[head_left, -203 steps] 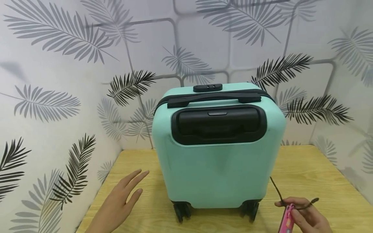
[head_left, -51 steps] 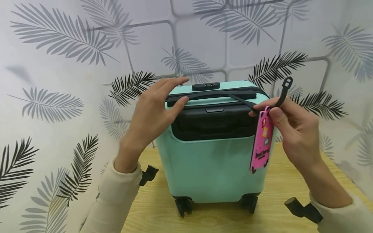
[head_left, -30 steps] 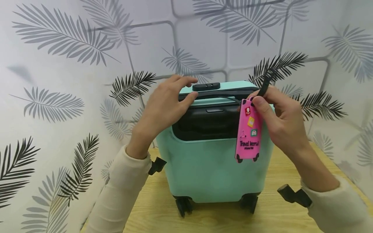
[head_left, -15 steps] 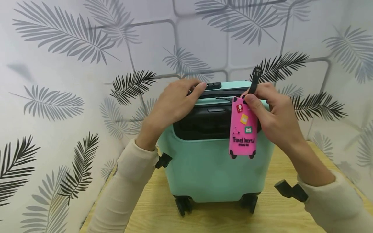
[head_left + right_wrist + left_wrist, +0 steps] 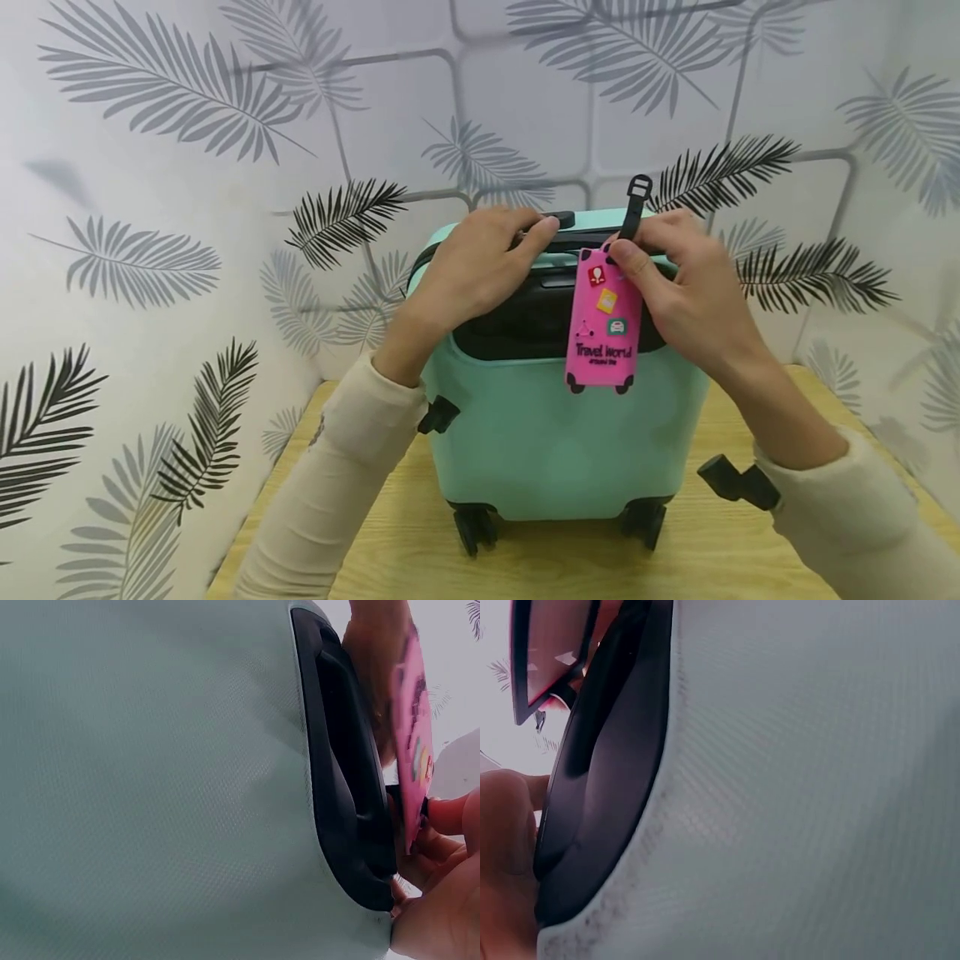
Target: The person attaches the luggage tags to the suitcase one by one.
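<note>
A mint-green suitcase [image 5: 555,433] stands upright on its black wheels on a wooden table [image 5: 405,542]. My left hand [image 5: 480,267] grips the black carry handle on its top, fingers curled over it near the combination lock. My right hand [image 5: 675,283] pinches the top of a pink luggage tag [image 5: 602,329] and its black strap [image 5: 632,208], whose free end sticks up. The tag hangs in front of the black recess of the pull handle [image 5: 525,321]. Both wrist views show the suitcase shell [image 5: 817,787] [image 5: 150,780] close up, with the tag's edge [image 5: 412,757].
Leaf-patterned walls [image 5: 187,208] close in the table on the left, back and right. Black wrist-camera mounts [image 5: 738,483] stick out from both cream sleeves. Bare wood shows in front of the wheels [image 5: 472,529] and to the suitcase's right.
My right hand has carried the tag from the table up to the suitcase top, then leftward along the handle. My left hand rose from the table and closed over the carry handle.
</note>
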`<action>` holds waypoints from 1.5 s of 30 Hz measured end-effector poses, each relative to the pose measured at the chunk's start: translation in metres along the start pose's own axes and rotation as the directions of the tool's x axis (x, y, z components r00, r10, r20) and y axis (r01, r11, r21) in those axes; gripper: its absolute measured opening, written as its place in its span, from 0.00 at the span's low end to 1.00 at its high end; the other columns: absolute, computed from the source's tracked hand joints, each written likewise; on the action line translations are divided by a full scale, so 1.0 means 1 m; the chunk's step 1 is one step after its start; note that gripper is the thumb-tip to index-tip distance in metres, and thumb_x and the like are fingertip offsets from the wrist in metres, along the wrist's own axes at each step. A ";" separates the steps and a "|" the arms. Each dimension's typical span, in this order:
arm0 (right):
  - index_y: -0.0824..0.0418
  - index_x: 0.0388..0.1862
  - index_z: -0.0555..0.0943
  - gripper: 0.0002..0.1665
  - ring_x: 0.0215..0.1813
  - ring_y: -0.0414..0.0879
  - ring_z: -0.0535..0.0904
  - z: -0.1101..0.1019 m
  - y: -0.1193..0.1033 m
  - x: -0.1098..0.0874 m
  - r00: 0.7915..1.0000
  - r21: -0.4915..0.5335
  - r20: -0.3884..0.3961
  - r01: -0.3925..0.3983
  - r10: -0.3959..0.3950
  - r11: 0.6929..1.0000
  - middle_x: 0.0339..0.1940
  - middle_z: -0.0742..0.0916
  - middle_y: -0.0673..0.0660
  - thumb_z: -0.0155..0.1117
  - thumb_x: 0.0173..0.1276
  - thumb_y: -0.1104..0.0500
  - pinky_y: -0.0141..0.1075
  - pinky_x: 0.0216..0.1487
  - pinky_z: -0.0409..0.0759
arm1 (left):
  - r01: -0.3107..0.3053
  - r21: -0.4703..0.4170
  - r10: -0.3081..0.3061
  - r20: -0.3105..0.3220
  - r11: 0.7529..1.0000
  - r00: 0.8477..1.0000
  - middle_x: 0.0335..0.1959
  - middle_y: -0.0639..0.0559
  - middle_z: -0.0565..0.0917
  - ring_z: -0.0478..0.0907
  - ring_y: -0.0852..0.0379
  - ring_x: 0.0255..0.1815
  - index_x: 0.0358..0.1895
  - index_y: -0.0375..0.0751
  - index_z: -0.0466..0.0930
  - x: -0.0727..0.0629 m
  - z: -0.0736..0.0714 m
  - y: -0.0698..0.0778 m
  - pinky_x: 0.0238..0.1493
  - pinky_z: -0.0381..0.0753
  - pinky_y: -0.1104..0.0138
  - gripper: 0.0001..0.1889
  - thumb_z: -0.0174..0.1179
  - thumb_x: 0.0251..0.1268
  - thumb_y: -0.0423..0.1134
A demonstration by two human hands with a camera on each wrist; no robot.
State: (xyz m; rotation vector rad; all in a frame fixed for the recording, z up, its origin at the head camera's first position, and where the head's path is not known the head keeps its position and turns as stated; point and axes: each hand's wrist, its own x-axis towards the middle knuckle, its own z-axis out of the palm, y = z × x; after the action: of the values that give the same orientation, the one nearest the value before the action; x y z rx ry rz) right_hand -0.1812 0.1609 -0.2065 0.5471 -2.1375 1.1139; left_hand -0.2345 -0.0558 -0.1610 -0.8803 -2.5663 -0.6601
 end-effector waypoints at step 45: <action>0.63 0.50 0.90 0.14 0.48 0.48 0.70 0.010 -0.014 0.010 0.996 -0.076 0.048 -0.070 0.074 0.995 0.45 0.84 0.60 0.66 0.77 0.54 0.40 0.39 0.68 | 0.037 -0.021 -0.033 0.135 0.999 0.990 0.58 0.47 0.80 0.76 0.53 0.57 0.66 0.49 0.82 0.008 -0.001 0.001 0.58 0.77 0.58 0.19 0.57 0.76 0.42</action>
State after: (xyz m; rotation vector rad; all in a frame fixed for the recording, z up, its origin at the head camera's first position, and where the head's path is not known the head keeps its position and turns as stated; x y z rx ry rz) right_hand -0.1824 0.1442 -0.1956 0.4717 -2.2487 1.0650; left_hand -0.2396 -0.0523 -0.1562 -0.9186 -2.7047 -0.6630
